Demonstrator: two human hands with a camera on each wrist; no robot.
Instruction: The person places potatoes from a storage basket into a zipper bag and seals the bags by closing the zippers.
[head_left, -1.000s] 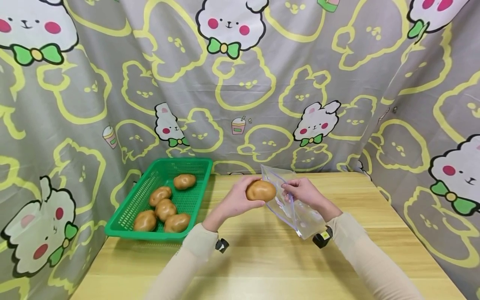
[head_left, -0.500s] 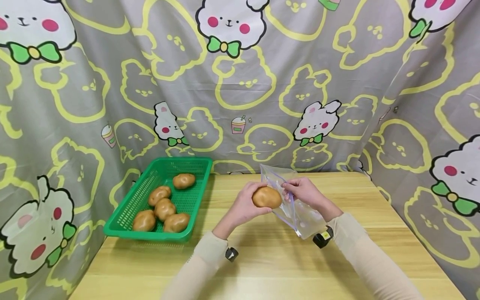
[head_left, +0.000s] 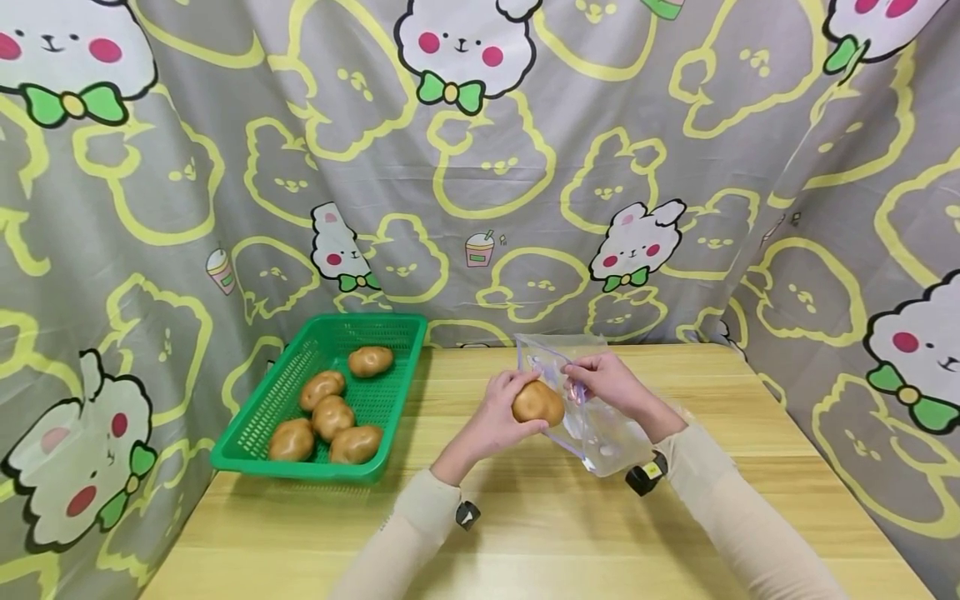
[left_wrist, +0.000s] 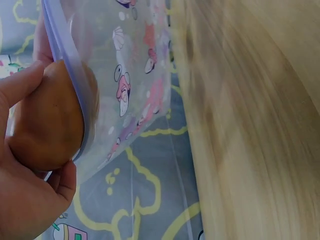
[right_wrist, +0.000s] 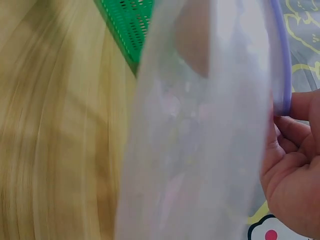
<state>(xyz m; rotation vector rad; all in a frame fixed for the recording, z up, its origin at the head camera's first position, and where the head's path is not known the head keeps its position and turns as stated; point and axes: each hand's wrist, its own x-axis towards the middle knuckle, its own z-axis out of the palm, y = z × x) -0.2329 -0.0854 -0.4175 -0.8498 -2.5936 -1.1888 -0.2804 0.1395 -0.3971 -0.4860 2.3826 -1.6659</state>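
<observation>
A person's left hand grips a brown potato at the mouth of a clear zip bag, above a wooden table. The fingers curl round the potato from behind and below, thumb on its near side. In the left wrist view the bag's purple zip edge lies across the front of the potato, so it sits right at the opening, touching the rim; whether it is already partly inside cannot be told.

The right hand pinches the bag's upper edge, fingers curled over the plastic beside the purple strip. The right wrist view shows those fingertips closed on the rim just below the zip line, with the bag hanging in front of the camera. The bag slopes down from the hand toward the table, its lower end close to the wood near the right sleeve. Small cartoon prints show on the plastic.

To the left, well apart from the hands, a green basket rests on the table and holds five more potatoes: one toward the far end, four clustered nearer. A grey curtain printed with white rabbits and yellow outlines hangs behind and to both sides.
</observation>
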